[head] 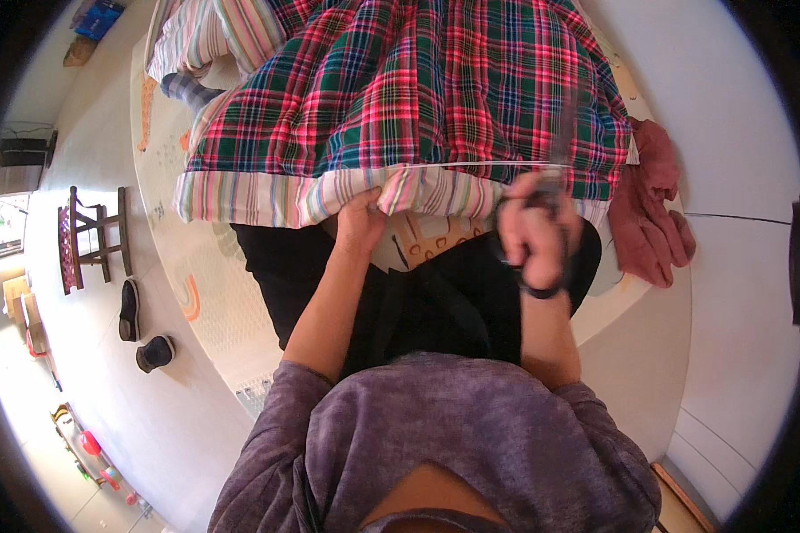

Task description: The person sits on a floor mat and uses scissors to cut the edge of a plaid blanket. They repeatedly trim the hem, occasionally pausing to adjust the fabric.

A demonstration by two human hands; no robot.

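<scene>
Before me spreads a quilt with a red, green and blue plaid face [400,100] and a striped fabric border [253,196]. My left hand [362,226] pinches that border near its middle, thumb on top. A thin white thread [480,163] stretches along the seam between border and plaid, towards my right hand. Blurred by motion, my right hand [538,233] is closed around the dark handles of what looks like a pair of scissors [565,126]. Their long blades point away from me over the plaid. A black band circles my right wrist.
I sit on a patterned play mat [200,266]. A dusty-red cloth [650,200] lies crumpled at right, beside white cabinet panels [739,280]. Leftward on the floor are a small folding stool [97,233] and two dark shoes [155,353]. Striped bedding [193,40] bunches at upper left.
</scene>
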